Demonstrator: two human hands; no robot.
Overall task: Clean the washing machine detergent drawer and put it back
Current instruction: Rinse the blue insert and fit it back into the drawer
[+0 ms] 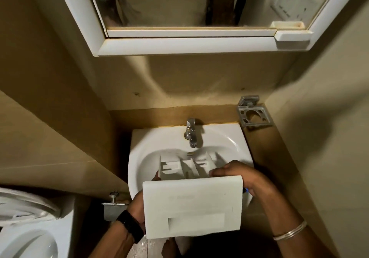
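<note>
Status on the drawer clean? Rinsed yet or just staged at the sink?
Done: the detergent drawer is out of the machine and over the sink. In hand: left hand and right hand grip its sides, compartments pointing toward the tap. No water visibly runs, so rinsing looks not yet started. Left: wash, refit.

beige walls (199, 78) | white-framed mirror (179, 44) | dim warm light

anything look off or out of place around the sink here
The odd item is the washing machine detergent drawer, held over the sink by the left hand and right hand. The tap looks off. Nothing seems spilled or broken.
</note>
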